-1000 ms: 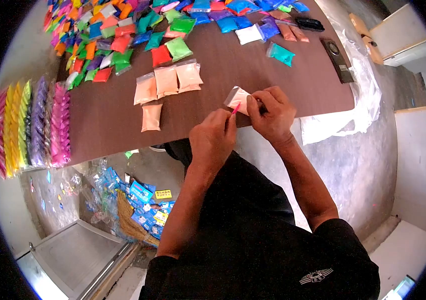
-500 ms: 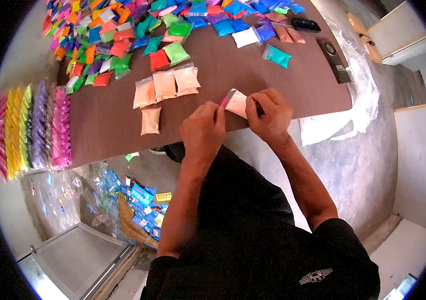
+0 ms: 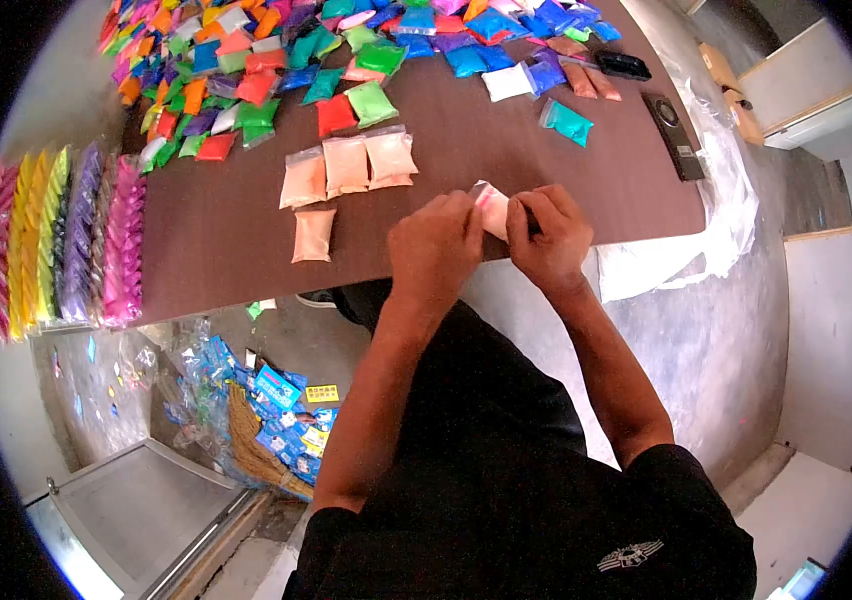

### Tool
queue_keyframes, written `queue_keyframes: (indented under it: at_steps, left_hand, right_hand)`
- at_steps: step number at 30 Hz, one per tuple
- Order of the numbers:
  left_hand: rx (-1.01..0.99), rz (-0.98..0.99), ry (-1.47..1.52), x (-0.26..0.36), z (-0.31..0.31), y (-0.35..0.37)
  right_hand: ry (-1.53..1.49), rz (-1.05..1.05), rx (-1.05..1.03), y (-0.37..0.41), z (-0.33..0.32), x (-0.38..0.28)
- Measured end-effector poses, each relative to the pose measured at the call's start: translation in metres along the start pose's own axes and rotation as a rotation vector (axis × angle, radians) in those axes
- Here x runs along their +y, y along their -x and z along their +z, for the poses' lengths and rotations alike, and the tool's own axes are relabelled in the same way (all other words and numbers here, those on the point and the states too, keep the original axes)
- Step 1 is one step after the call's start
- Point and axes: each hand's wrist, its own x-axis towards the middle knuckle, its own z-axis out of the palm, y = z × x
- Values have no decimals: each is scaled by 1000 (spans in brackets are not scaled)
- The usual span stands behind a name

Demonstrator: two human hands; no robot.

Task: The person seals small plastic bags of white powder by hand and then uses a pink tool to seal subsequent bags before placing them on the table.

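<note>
Near the front edge of the brown table, my left hand pinches the left side of a small clear packet with pale pink contents. My right hand grips the packet's right side, fingers curled. A pinkish strip shows near the packet's top. To the left lie several peach packets in a row, and a single peach packet lies just below them. A teal packet lies beyond my right hand.
Many coloured packets cover the far left of the table. A black device and a dark object lie at right. Twisted colourful strips stand at left. On the floor are a broom, blue packaging and white plastic.
My left hand has moved right, closer to my right hand, and less of the pale pink packet shows between them. The whole view has shifted slightly.
</note>
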Motion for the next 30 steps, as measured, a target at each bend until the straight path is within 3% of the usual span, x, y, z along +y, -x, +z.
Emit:
queue_keyframes:
  at_steps: [2, 8, 18, 20, 26, 30]
  left_hand:
    - [-56, 119, 35, 9, 6, 2]
    - [-79, 20, -103, 5, 0, -11]
    - [-35, 112, -77, 1, 8, -20]
    - [-63, 5, -154, -1, 3, -24]
    - [-53, 108, 4, 13, -2, -19]
    - [-43, 88, -52, 2, 8, -22]
  right_hand:
    - [-6, 16, 0, -1, -2, -3]
    - [-33, 37, 25, -2, -3, -4]
    - [-44, -2, 56, -2, -3, -2]
    - [-65, 30, 56, 0, -1, -2]
    - [-46, 2, 62, 1, -1, 1]
    - [-51, -6, 73, 0, -2, 0]
